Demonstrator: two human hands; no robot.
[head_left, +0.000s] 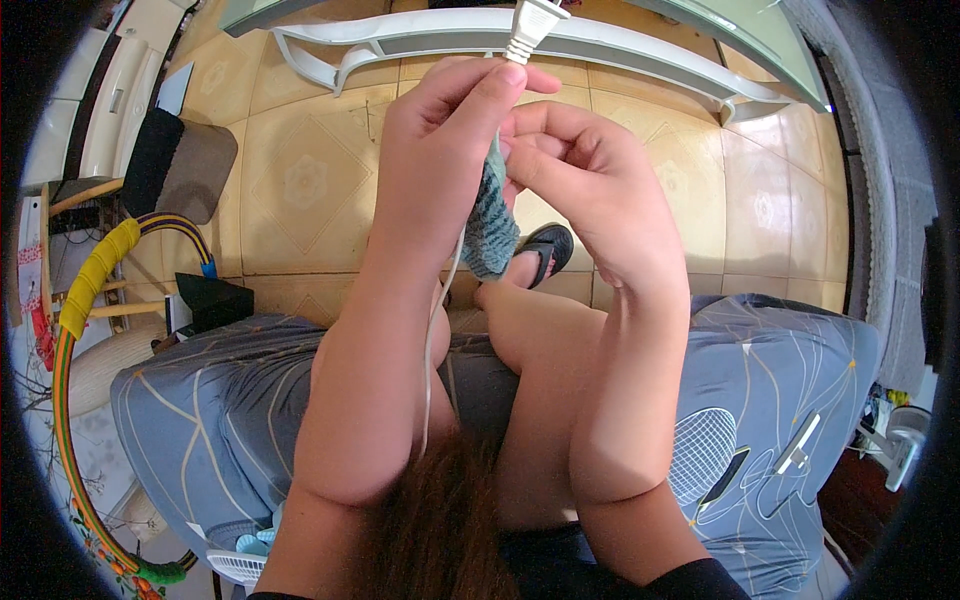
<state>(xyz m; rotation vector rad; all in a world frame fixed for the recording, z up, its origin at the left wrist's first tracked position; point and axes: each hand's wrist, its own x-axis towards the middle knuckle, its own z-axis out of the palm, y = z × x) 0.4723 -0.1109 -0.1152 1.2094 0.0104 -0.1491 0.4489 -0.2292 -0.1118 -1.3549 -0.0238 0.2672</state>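
My left hand is closed around the cord just below a white power plug, which points up and away from me. The plug's thin white cord runs down along my left forearm toward my lap. Close beside it, my right hand is closed, its thumb and forefinger pinching the upper end of a grey-green patterned cloth. The cloth hangs in folds between the two hands, and its top is partly hidden by my fingers.
A glass-topped table with a white curved base stands ahead on the tiled floor. Right of my legs, a white-meshed racket, a phone and a white adapter lie on the blue-grey sofa cover. A striped hoop curves at left.
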